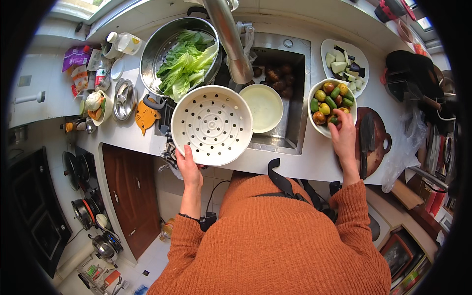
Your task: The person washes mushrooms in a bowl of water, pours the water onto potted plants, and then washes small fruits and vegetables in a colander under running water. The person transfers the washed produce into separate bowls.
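My left hand (190, 169) grips the near rim of a white perforated steamer basket (212, 125), its thumb over the edge. Nothing lies in the basket. My right hand (343, 131) reaches into a white bowl (354, 114) of jujubes (324, 108) and small green fruits (335, 93), fingertips on a dark green one at the near side; whether it is gripped I cannot tell. A bowl of pale liquid (261, 108) stands in the steel sink (295, 129), by several dark brown round items (278, 77). Leaf lettuce (188, 62) fills a steel steamer pot (147, 70).
A plate (326, 46) of cut eggplant (338, 67) stands behind the fruit bowl. At right a cleaver (367, 136) lies on a round cutting board (376, 158), beside a plastic bag (403, 147). The faucet (236, 55) overhangs the sink. A divided steel dish (124, 99) and bottles stand left.
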Demonstrator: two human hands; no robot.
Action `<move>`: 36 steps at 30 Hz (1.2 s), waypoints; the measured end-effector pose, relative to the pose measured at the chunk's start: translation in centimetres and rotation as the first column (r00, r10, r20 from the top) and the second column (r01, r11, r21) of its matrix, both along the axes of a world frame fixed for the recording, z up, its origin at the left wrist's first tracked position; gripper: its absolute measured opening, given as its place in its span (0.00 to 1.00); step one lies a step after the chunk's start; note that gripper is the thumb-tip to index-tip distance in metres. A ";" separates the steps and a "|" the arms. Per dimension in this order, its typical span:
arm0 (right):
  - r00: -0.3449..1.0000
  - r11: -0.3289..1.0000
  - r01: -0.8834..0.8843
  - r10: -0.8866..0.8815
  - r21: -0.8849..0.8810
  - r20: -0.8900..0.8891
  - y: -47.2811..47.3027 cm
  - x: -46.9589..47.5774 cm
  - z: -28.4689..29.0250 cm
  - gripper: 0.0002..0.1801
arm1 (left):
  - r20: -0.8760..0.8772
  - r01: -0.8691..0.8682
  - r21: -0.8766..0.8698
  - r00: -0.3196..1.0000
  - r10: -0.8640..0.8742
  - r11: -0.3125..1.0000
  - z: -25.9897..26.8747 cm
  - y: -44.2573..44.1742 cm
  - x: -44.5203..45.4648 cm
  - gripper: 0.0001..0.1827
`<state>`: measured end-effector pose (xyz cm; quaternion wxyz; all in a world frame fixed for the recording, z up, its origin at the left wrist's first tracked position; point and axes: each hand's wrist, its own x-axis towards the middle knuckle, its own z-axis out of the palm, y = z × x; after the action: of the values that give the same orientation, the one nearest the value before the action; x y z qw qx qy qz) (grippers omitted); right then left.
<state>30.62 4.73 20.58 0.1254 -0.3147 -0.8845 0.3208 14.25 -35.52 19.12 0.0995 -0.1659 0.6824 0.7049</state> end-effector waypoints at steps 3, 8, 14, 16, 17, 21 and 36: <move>0.976 0.981 0.055 -0.092 -0.186 -0.197 1.2 0.4 1.4 0.15 | -0.045 -0.152 -0.018 0.987 0.151 0.988 0.4 -2.1 1.0 0.22; 0.920 0.534 -0.088 -0.281 -0.841 -0.274 0.6 -0.2 2.7 0.10 | -0.093 -0.483 0.097 0.866 0.491 0.870 -1.4 -9.4 -1.0 0.23; 0.955 0.046 -0.156 -0.250 -0.987 -0.162 -2.3 -2.0 1.8 0.14 | 0.159 -0.700 0.093 0.712 0.684 0.708 -7.3 -16.4 -8.8 0.22; 0.957 -0.028 -0.208 -0.211 -0.978 -0.197 -2.7 -2.6 1.5 0.15 | 0.176 -0.652 0.182 0.758 0.628 0.736 -8.5 -16.9 -10.7 0.26; 0.957 -0.065 -0.225 -0.201 -0.972 -0.208 -2.8 -2.8 1.4 0.16 | 0.182 -0.634 0.210 0.773 0.607 0.744 -8.7 -16.7 -11.4 0.27; 0.961 -0.075 -0.248 -0.144 -0.966 -0.236 -3.4 -3.4 1.6 0.16 | 0.115 -0.503 0.226 0.864 0.490 0.834 -7.0 -13.5 -11.0 0.29; 0.966 -0.009 -0.251 0.058 -0.968 -0.251 -8.1 -7.6 -0.7 0.15 | -0.123 0.794 0.039 0.606 -0.786 0.607 2.0 12.8 -1.2 0.14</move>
<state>23.02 -3.41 19.84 -0.1073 -0.1889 -0.4207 0.8808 13.09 -22.67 21.15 0.3758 0.1898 0.6572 0.6252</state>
